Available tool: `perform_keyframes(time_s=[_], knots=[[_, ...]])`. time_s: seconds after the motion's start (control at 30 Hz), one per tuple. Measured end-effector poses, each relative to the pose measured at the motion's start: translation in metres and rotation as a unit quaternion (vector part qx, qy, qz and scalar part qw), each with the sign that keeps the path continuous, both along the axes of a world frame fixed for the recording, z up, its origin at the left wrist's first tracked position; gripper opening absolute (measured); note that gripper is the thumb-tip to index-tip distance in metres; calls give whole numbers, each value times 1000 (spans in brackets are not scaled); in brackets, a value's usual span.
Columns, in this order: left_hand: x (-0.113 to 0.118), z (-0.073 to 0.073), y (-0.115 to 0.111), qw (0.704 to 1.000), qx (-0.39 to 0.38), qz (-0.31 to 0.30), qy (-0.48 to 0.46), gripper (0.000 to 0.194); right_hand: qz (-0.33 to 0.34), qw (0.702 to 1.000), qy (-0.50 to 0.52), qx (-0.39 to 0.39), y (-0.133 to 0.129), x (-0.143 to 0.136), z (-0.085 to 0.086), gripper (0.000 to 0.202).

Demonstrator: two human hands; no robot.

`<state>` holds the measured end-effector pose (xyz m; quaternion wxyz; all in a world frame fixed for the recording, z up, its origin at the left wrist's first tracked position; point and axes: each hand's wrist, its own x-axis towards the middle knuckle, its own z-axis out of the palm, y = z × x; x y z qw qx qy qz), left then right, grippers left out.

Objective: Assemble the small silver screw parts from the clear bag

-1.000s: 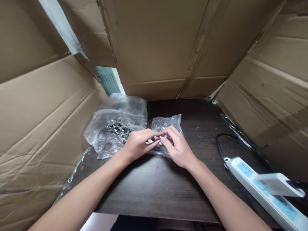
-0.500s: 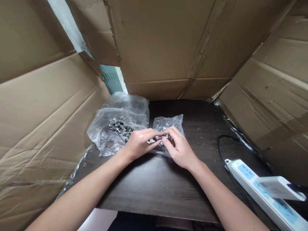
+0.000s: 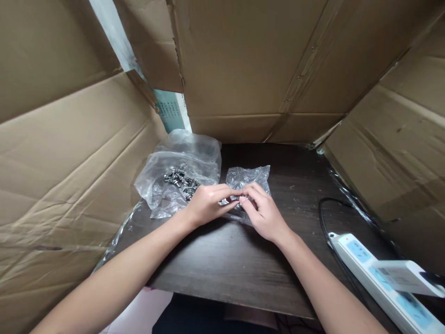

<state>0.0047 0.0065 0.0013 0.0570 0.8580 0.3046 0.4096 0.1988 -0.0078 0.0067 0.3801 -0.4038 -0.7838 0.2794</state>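
My left hand [image 3: 210, 202] and my right hand [image 3: 263, 211] meet fingertip to fingertip above the table. Thumbs and forefingers are pinched around a small metal bolt [image 3: 240, 198], which the fingers mostly cover. Behind and under the hands lies a small clear plastic bag [image 3: 250, 174], with some shiny pieces partly seen in it. Close to my left hand, a larger clear plastic bag [image 3: 194, 144] lies spread out. On it is a heap of small metal bolts [image 3: 181, 180], partly hidden by my left hand.
The dark wooden table [image 3: 222, 264] is walled in by cardboard panels [image 3: 250, 60] at the back and both sides. A white power strip [image 3: 368, 264] with a plugged-in adapter [image 3: 403, 276] and a black cable [image 3: 321, 218] lies at the right.
The whole view has shifted slightly, so things appear farther right. Both hands keep their fingertip pinch, and the bolt between them is more covered than before.
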Motion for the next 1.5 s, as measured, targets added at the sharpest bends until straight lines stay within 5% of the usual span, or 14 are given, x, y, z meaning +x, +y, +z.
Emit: perform_keyframes(time_s=[0.3, 0.77, 0.87, 0.97, 1.07, 1.13, 1.23, 1.3, 1.5], knots=[[-2, 1, 0, 1000, -10, -4, 8, 19, -10, 1000, -5, 3, -2, -1, 1, 8], [5, 2, -6, 994, 93, 34, 54, 17, 14, 1000, 27, 7, -1, 2, 2, 21], [0, 19, -8, 992, 78, 32, 99, 20, 12, 999, 48, 6, -1, 3, 4, 22], [-19, 57, -13, 987, -9, 62, 150, 19, -5, 996, 83, 8, 0, 5, 6, 22], [-48, 96, -20, 960, -121, 166, 189, 19, -63, 994, 86, 11, 1, 6, 5, 16], [-67, 109, -22, 919, -183, 251, 243, 21, -97, 993, 63, 13, 3, 5, 2, 12], [-86, 103, -19, 853, -264, 315, 322, 21, -104, 994, 6, 22, 3, 6, -1, 9], [-93, 90, -14, 836, -284, 322, 342, 25, -90, 995, -35, 29, 3, 8, -1, 12], [-92, 68, -1, 873, -183, 317, 323, 33, -48, 986, -156, 24, 1, 15, -1, 16]])
